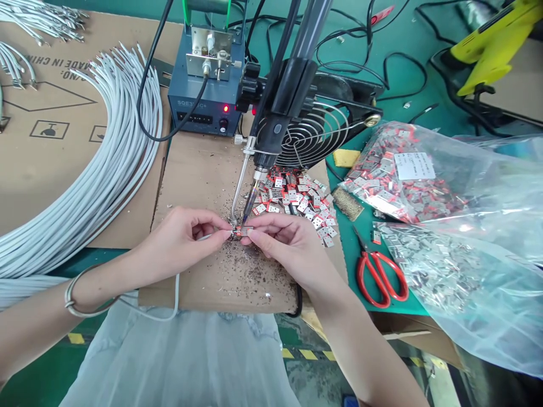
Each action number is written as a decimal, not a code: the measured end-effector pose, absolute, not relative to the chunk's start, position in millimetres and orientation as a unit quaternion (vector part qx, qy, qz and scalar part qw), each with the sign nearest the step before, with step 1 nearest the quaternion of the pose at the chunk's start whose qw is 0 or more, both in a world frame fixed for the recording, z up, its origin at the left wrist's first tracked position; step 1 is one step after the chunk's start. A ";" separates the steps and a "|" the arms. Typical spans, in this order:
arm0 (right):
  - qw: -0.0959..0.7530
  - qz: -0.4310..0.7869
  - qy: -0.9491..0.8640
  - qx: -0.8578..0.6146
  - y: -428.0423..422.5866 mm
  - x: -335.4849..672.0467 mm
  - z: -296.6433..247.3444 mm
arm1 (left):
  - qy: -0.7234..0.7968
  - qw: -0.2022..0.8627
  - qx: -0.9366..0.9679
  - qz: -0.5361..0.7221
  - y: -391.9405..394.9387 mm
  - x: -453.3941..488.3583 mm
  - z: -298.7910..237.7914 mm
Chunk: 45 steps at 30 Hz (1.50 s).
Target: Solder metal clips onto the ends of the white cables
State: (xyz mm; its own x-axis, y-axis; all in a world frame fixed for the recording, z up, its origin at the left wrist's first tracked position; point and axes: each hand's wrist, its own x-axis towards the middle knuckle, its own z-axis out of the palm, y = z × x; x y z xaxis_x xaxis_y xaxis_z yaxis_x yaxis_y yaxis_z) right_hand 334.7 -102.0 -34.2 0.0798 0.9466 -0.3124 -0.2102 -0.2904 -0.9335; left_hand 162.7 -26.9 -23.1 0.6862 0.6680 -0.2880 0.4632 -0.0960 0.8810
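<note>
My left hand pinches the end of a white cable, whose length hangs below the wrist. Between finger and thumb, my right hand holds a small USB connector with an orange-red part. Cable end and connector meet under the tip of a soldering iron, which is clamped on a stand. A thin metal solder feed tube comes down beside the iron to the same spot. Fingertips partly cover the joint, so I cannot tell whether the wires touch the contacts.
Loose USB connectors are heaped behind my right hand, near a fan. White cables lie bundled at left beside a blue solder feeder. Red-handled scissors and plastic bags of metal parts are at right.
</note>
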 end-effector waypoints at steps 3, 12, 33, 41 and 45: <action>0.493 0.593 -0.336 -0.540 -102.5 335.6 -35.2 | 0.385 0.556 0.730 0.095 -27.7 162.3 -22.4; 0.491 0.597 -0.349 -0.530 -103.5 337.1 -35.2 | 0.374 0.563 0.730 0.101 -28.7 162.0 -22.6; 0.485 0.596 -0.355 -0.532 -103.9 337.3 -35.1 | 0.373 0.562 0.731 0.099 -29.4 162.0 -23.7; 0.487 0.592 -0.367 -0.528 -104.9 338.6 -36.8 | 0.379 0.560 0.731 0.091 -29.7 160.6 -24.5; 0.488 0.592 -0.372 -0.523 -105.7 339.0 -36.9 | 0.377 0.560 0.732 0.091 -29.1 161.6 -24.5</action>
State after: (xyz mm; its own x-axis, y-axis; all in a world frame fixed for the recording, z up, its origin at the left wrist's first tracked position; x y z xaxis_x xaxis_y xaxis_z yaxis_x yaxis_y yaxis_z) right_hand 339.0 -105.7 -36.9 0.0224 0.9663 -0.2563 -0.1885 -0.2477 -0.9503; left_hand 161.6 -29.1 -24.5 0.6991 0.6538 -0.2894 0.4511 -0.0892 0.8880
